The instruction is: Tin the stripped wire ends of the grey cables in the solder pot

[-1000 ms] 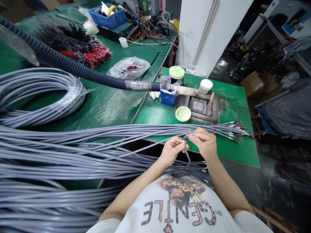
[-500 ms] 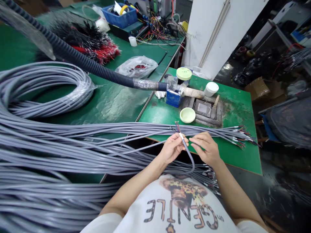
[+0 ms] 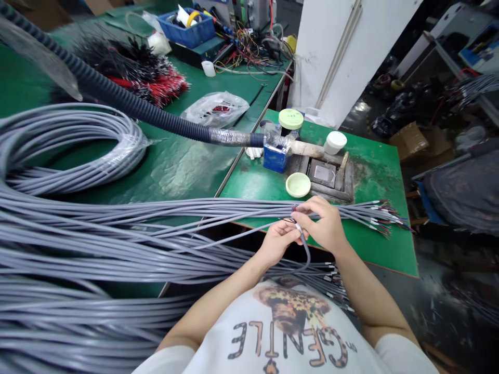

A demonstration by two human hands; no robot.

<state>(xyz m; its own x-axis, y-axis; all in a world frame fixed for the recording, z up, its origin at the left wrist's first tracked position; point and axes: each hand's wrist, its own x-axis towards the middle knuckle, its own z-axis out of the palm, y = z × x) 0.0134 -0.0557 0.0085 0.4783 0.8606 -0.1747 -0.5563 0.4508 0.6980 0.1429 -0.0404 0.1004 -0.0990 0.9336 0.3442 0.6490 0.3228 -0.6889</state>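
Note:
A grey multi-core cable (image 3: 306,253) curves up from below into my left hand (image 3: 277,240), which pinches it just under its stripped end. Around that end is a white band, and thin coloured wires come out above it. My right hand (image 3: 320,224) is closed over those wires, thumb and fingers pressed together on them; their red and blue tips poke out past the fingers. A dark wire stands apart toward the left. Right behind both hands runs a bundle of grey cables (image 3: 241,208), whose stripped ends (image 3: 384,214) fan out at the right.
A soldering pot (image 3: 323,174) in a dark tray sits beyond my hands, with a pale green dish (image 3: 298,185), a white tub (image 3: 335,142) and a blue box (image 3: 275,157) around it. A ribbed hose (image 3: 156,114) crosses above the bench. Coiled cable (image 3: 128,150) lies left.
My right hand has moved left and up onto the wires at the cable end, which it was apart from before. The left hand still holds the cable, slightly lower.

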